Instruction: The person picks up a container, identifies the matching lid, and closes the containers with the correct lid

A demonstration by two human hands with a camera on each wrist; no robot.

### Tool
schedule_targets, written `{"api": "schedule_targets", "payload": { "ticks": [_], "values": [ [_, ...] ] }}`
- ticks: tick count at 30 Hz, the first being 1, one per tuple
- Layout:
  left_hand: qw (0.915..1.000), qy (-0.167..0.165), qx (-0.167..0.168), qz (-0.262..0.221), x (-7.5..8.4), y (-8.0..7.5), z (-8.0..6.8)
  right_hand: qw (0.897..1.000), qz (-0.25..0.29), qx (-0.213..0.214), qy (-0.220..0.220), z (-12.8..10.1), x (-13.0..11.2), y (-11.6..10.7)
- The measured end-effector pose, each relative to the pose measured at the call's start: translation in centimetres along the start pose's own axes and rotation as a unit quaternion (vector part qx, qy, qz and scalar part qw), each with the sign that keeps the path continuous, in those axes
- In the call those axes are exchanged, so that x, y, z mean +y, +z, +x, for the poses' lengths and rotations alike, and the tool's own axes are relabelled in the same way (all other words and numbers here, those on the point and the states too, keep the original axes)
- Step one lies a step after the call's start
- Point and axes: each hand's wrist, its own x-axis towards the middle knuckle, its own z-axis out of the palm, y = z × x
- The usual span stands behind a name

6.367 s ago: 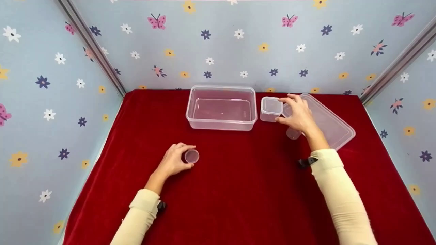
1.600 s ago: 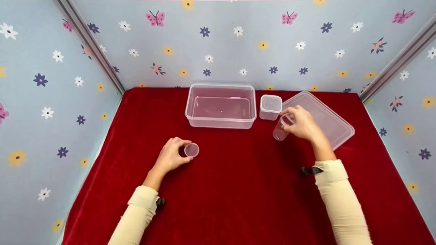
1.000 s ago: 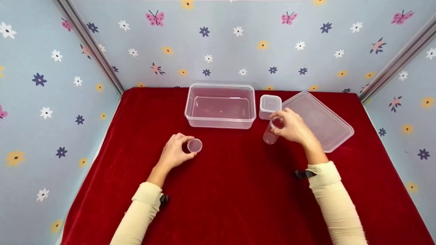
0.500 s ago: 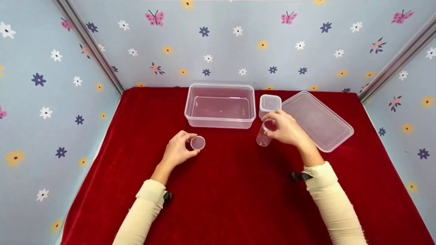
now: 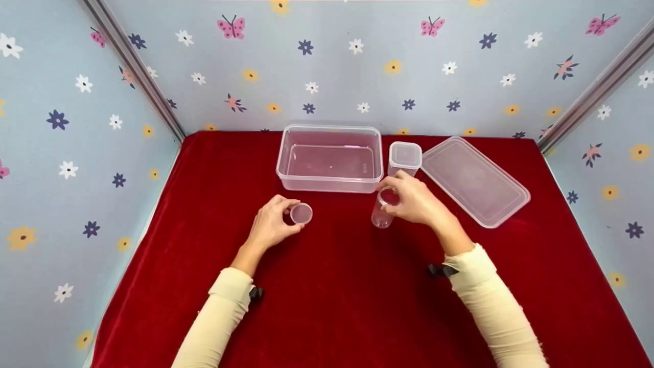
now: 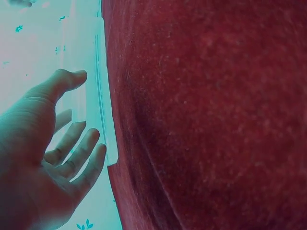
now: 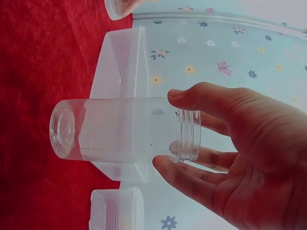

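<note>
In the head view my left hand (image 5: 271, 223) pinches a small round clear lid (image 5: 301, 213) by its rim, above the red cloth. Only a thin see-through edge of the lid shows in the left wrist view, between thumb and fingers. My right hand (image 5: 415, 199) holds a clear cylindrical jar (image 7: 115, 129) by its threaded neck, thumb on one side and fingers on the other. The jar's mouth has no cap on it and its body looks empty. Side by side, the two hands are a short way apart, in front of the large clear rectangular box (image 5: 329, 186).
Right of the box stands a small square lidded container (image 5: 405, 154), partly behind my right hand. A large flat rectangular lid (image 5: 475, 181) lies at the right. Patterned walls (image 5: 352, 66) enclose the red-covered table (image 5: 327, 306) at the back and sides.
Earlier my right hand was at the square container; it then gripped the jar and carried it left, off the flat lid's edge. My left hand has moved right and slightly away with its lid.
</note>
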Motion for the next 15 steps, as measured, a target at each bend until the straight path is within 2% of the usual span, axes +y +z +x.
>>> {"api": "schedule_targets", "payload": {
  "ticks": [15],
  "values": [
    [0.9999, 0.007, 0.005, 0.005, -0.2, -0.2, -0.1, 0.999, -0.014, -0.026, -0.028, 0.2, -1.9, 1.4]
  ]
}}
